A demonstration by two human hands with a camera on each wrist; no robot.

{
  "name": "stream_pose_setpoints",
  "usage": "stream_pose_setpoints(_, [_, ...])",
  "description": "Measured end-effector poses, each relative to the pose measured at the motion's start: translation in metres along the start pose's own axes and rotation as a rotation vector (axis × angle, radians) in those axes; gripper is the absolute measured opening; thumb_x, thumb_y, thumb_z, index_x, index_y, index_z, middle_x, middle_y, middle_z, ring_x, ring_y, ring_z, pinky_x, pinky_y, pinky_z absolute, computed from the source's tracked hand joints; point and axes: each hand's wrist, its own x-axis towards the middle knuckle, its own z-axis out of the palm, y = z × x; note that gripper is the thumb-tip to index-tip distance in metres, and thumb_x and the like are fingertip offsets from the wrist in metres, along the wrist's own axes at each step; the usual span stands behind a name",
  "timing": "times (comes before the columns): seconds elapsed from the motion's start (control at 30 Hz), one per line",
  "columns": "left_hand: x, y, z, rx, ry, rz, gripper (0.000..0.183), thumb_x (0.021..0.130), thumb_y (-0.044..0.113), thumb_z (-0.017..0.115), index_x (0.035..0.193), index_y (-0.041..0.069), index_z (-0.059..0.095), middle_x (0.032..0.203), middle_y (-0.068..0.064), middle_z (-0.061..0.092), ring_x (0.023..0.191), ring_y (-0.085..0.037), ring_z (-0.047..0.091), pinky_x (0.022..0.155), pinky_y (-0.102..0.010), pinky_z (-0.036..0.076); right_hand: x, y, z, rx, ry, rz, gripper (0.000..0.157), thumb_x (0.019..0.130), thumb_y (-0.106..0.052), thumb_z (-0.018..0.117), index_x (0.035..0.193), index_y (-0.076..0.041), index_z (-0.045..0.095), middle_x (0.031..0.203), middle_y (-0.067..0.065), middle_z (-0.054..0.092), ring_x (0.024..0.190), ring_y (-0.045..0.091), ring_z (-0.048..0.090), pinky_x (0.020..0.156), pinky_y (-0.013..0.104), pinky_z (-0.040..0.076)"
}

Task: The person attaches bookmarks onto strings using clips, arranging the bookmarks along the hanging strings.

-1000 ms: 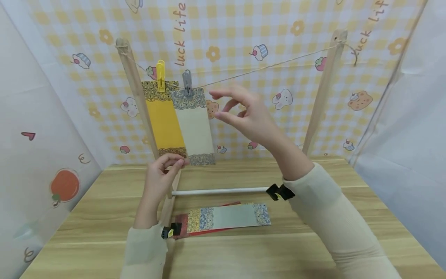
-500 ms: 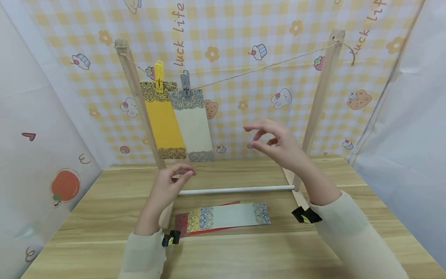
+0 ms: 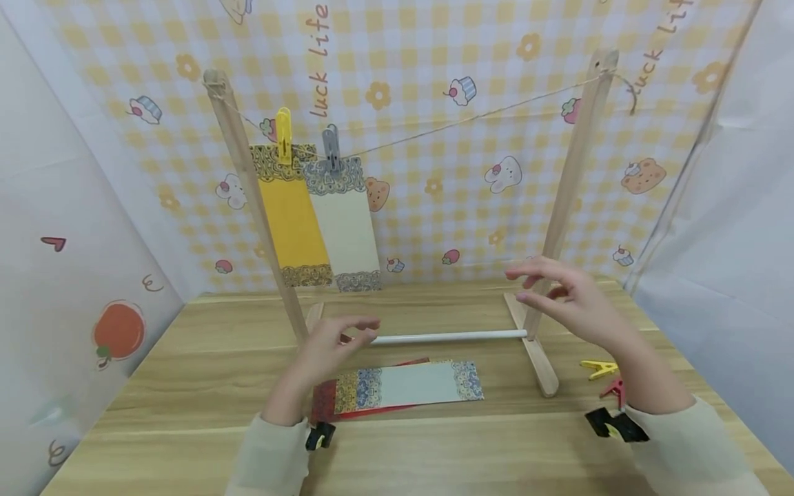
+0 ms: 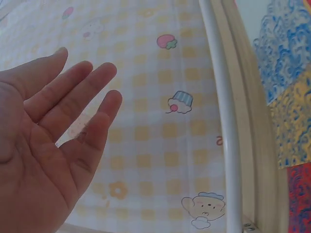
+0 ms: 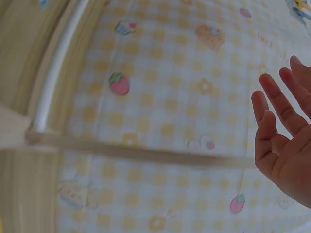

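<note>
Several stacked cards near left hand, yellow clothespin below right hand, both hands' fingers apart

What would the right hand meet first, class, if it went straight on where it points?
Probably the pale hanging card, though depth is unclear: the right hand might pass in front or meet the patterned cloth instead.
</note>
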Motion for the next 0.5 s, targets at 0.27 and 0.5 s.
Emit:
stream_pose_setpoints(0.27, [0.000,-0.003,0.014,0.005,-0.112,0.004,0.034,0.096,0.016,0.065,0.127,0.002,0.066,0.129,-0.014,0.066,0.125,-0.035,0.057,0.101,-0.050,0.050,-0.044,0.037,-0.017,-0.111,-0.068,0.091,0.030,0.094,-0.003,0.066,0.123,-0.008,0.067,0.117,-0.029,0.058,0.094,-0.007,0.053,0.061,0.024,0.051])
stream_pose_setpoints(0.5, [0.004,-0.007,0.027,0.045,-0.173,0.020,0.034,0.095,0.016,0.067,0.125,0.002,0.066,0.129,-0.013,0.067,0.124,-0.034,0.058,0.104,-0.052,0.047,-0.083,0.069,-0.036,-0.122,-0.121,0.152,0.032,0.093,-0.001,0.066,0.123,-0.011,0.067,0.117,-0.034,0.057,0.095,-0.008,0.053,0.058,0.025,0.052])
